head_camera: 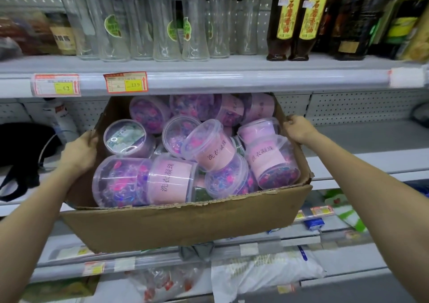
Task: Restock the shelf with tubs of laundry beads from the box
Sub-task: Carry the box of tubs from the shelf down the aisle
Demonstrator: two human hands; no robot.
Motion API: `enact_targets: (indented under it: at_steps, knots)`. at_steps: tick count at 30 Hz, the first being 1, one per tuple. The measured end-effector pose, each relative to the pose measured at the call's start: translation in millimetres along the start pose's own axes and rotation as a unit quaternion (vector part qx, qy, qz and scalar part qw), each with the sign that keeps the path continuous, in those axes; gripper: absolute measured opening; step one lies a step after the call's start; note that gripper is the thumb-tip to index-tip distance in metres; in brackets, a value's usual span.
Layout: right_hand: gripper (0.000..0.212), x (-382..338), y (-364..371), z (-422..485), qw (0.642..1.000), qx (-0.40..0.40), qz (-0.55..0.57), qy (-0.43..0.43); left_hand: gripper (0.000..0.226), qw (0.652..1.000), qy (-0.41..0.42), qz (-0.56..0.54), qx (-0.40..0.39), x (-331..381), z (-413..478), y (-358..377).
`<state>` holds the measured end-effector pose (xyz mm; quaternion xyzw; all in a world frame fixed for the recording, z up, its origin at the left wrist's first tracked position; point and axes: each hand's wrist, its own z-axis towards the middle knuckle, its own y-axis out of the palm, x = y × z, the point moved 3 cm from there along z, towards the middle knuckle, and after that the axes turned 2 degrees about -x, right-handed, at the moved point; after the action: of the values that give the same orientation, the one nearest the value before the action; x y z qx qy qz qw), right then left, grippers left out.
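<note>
- The tubs of laundry beads (210, 150) lie jumbled in the cardboard box (185, 223) at the centre of the frame; none is seen shelved yet.
- The box's left wall is clasped by the left hand (80, 150), its right rim by the right hand (299, 128), both closed on cardboard.
- It should be kept level and slid fully onto the shelf (362, 137) at centre right before a grip is loosened.
- The torn front rim should not be loaded.

I see the cardboard box (185, 223) resting on the grey shelf (362, 161), its far end under the upper shelf (232, 79), where clear glass bottles (162, 24) and dark oil bottles (299, 21) stand.
</note>
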<state>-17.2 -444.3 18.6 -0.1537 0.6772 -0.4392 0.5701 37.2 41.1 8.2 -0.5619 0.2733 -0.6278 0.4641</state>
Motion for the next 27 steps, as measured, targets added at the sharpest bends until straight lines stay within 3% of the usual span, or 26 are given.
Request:
enact_targets:
  at_steps: [10,17,23,27]
  knots:
    - [0.034,-3,14,7,0.998,0.055,-0.040,0.006,0.034,1.000,-0.014,-0.004,-0.014,-10,5,3]
    - [0.029,9,13,-3,0.998,0.059,-0.025,0.000,0.035,0.996,-0.007,-0.016,-0.087,1,25,-7]
    - [0.009,16,3,-9,0.997,-0.042,0.070,0.017,0.014,0.965,-0.029,-0.033,-0.257,-1,39,-16]
    - [0.007,22,2,-8,0.994,-0.081,0.071,0.028,0.012,0.975,-0.033,-0.009,-0.219,-1,43,-12]
